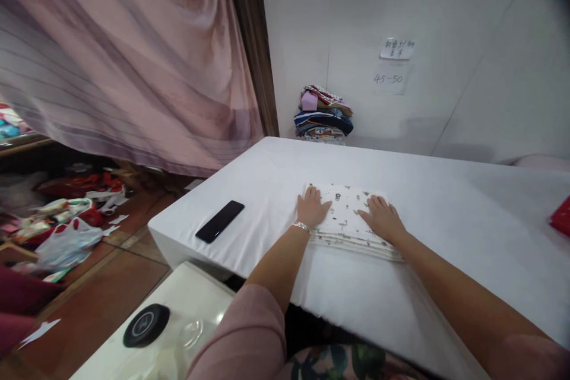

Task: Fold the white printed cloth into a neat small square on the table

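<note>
A folded white cloth [345, 208] with small dark printed motifs lies on the white-covered table [276, 184], its layers showing along the near edge. My left hand [313, 208] rests on the cloth's left side, fingers spread, with a bracelet at the wrist. On its right side lies my right hand [382, 219], palm down with the fingers stretched out. Both hands press on the top without gripping it. Parts of the cloth's side edges are hidden under them.
To the left lies a black phone [220, 221]. A stack of folded fabrics [324, 114] stands beyond the far edge. At front left, a white surface [178, 291] bears a round black object [146, 325]. A red item [561, 217] sits at far right; a pink curtain [178, 59] hangs behind.
</note>
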`<move>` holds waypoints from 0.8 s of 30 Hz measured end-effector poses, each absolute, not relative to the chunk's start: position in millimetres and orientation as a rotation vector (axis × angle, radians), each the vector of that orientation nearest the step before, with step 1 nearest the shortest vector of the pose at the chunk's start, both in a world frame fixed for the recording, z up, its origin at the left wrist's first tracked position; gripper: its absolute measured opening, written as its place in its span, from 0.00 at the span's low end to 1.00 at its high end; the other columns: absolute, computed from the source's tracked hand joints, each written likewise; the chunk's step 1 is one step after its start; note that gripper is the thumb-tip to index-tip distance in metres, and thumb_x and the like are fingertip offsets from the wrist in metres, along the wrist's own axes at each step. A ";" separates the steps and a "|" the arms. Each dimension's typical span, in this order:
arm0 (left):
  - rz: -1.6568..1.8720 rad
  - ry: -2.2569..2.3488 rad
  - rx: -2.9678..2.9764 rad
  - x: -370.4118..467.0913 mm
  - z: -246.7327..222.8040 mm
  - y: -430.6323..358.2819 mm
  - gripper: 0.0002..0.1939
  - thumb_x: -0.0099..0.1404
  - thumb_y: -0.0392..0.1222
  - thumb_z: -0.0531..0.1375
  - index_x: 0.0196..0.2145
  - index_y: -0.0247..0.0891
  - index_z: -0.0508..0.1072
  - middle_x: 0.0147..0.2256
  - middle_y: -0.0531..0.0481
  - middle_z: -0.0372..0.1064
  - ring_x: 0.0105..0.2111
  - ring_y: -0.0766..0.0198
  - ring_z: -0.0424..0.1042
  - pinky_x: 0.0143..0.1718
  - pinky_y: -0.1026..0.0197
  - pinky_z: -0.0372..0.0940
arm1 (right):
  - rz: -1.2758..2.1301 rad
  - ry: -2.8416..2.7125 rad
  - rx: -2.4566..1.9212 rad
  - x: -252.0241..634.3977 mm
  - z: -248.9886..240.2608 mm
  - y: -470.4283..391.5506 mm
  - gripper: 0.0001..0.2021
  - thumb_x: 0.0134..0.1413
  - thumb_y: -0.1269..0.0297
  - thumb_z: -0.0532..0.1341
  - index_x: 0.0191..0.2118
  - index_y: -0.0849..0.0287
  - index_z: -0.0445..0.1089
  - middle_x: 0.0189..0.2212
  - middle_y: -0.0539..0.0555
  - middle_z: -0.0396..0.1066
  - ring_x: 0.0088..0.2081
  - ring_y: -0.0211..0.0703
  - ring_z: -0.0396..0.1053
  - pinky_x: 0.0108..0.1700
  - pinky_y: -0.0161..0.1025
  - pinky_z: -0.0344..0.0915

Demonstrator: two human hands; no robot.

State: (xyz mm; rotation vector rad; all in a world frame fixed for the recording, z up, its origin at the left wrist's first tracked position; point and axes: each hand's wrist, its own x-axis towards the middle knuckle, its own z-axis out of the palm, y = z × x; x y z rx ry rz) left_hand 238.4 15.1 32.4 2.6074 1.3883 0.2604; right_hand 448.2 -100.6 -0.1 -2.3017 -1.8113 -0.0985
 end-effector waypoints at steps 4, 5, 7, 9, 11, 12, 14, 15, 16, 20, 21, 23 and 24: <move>0.236 1.419 2.603 235.4 24.6 15.9 0.34 0.66 0.60 0.39 0.63 0.37 0.50 0.66 0.46 0.37 0.65 0.57 0.35 0.61 0.41 0.42 | -0.016 -1.821 -2.372 447.9 10.8 -94.4 0.27 0.58 0.46 0.44 0.53 0.59 0.61 0.60 0.62 0.53 0.62 0.55 0.46 0.57 0.57 0.48; 0.229 1.424 2.603 235.5 24.0 15.8 0.34 0.66 0.60 0.39 0.63 0.37 0.50 0.66 0.47 0.37 0.65 0.57 0.35 0.61 0.41 0.42 | -0.024 -1.804 -2.388 448.7 13.5 -91.7 0.27 0.58 0.45 0.44 0.53 0.60 0.61 0.60 0.62 0.53 0.62 0.56 0.46 0.58 0.57 0.47; 0.219 1.429 2.604 236.3 23.4 16.2 0.35 0.65 0.60 0.39 0.63 0.38 0.49 0.66 0.47 0.36 0.65 0.57 0.34 0.61 0.42 0.43 | -0.083 -1.756 -2.395 451.7 16.6 -86.3 0.29 0.58 0.45 0.44 0.56 0.62 0.59 0.62 0.64 0.51 0.63 0.58 0.43 0.59 0.57 0.45; 0.214 1.430 2.595 236.8 23.0 17.0 0.35 0.65 0.60 0.40 0.63 0.38 0.49 0.66 0.47 0.36 0.65 0.56 0.34 0.61 0.43 0.45 | -0.109 -1.720 -2.383 455.9 15.1 -82.8 0.30 0.59 0.46 0.43 0.59 0.64 0.55 0.63 0.65 0.47 0.64 0.58 0.40 0.59 0.57 0.44; 0.219 1.430 2.578 236.8 22.5 17.8 0.35 0.65 0.60 0.40 0.63 0.38 0.48 0.66 0.47 0.36 0.65 0.56 0.34 0.60 0.44 0.46 | -0.054 -1.724 -2.372 460.0 10.0 -81.8 0.30 0.60 0.47 0.43 0.59 0.65 0.54 0.64 0.65 0.46 0.64 0.58 0.40 0.58 0.58 0.46; 0.223 1.432 2.569 236.7 22.3 18.2 0.35 0.65 0.60 0.40 0.63 0.38 0.49 0.66 0.47 0.36 0.65 0.56 0.34 0.60 0.44 0.46 | -0.017 -1.722 -2.371 461.5 7.0 -82.1 0.30 0.60 0.47 0.43 0.59 0.65 0.55 0.64 0.65 0.46 0.64 0.58 0.40 0.58 0.58 0.48; 0.235 1.434 2.561 236.5 22.0 18.7 0.34 0.65 0.60 0.41 0.63 0.39 0.49 0.66 0.47 0.36 0.65 0.55 0.34 0.60 0.44 0.46 | 0.023 -1.713 -2.358 463.4 2.2 -82.8 0.30 0.59 0.46 0.43 0.59 0.64 0.55 0.64 0.65 0.46 0.64 0.58 0.41 0.57 0.58 0.49; 0.239 1.433 2.559 236.5 21.9 18.9 0.34 0.65 0.60 0.41 0.63 0.39 0.50 0.66 0.47 0.36 0.65 0.55 0.34 0.60 0.44 0.46 | 0.030 -1.704 -2.348 463.7 0.7 -82.7 0.30 0.59 0.46 0.43 0.58 0.63 0.55 0.64 0.64 0.46 0.64 0.57 0.40 0.57 0.58 0.49; 0.243 1.433 2.557 236.4 22.1 18.9 0.34 0.65 0.60 0.42 0.63 0.39 0.50 0.66 0.47 0.37 0.65 0.55 0.34 0.60 0.43 0.46 | 0.039 -1.696 -2.335 463.9 0.0 -82.3 0.30 0.59 0.46 0.44 0.58 0.63 0.56 0.64 0.64 0.46 0.64 0.57 0.40 0.57 0.58 0.49; 0.307 1.404 2.546 234.7 26.5 18.1 0.31 0.66 0.58 0.44 0.60 0.40 0.55 0.65 0.47 0.40 0.65 0.54 0.35 0.60 0.44 0.46 | 0.120 -1.646 -2.269 464.9 1.9 -80.1 0.28 0.58 0.48 0.47 0.57 0.63 0.57 0.64 0.64 0.45 0.65 0.58 0.39 0.60 0.57 0.47; 0.342 1.397 2.533 233.4 28.8 17.7 0.29 0.66 0.57 0.44 0.60 0.40 0.56 0.65 0.46 0.40 0.65 0.54 0.36 0.60 0.45 0.47 | 0.159 -1.626 -2.245 465.7 2.8 -81.3 0.28 0.58 0.50 0.48 0.58 0.64 0.58 0.64 0.64 0.45 0.65 0.58 0.38 0.60 0.55 0.47; 0.420 1.442 2.458 229.2 34.6 16.7 0.26 0.67 0.52 0.45 0.58 0.37 0.57 0.65 0.43 0.42 0.64 0.54 0.41 0.59 0.50 0.50 | 0.249 -1.548 -2.215 467.6 4.8 -88.9 0.28 0.58 0.53 0.50 0.59 0.65 0.57 0.65 0.64 0.44 0.65 0.57 0.37 0.62 0.53 0.45; 0.449 1.497 2.396 226.3 37.7 16.3 0.25 0.67 0.50 0.46 0.58 0.35 0.57 0.64 0.40 0.45 0.63 0.54 0.46 0.57 0.53 0.53 | 0.290 -1.485 -2.211 468.5 5.6 -95.7 0.28 0.57 0.54 0.51 0.59 0.65 0.57 0.65 0.63 0.44 0.65 0.57 0.38 0.63 0.52 0.45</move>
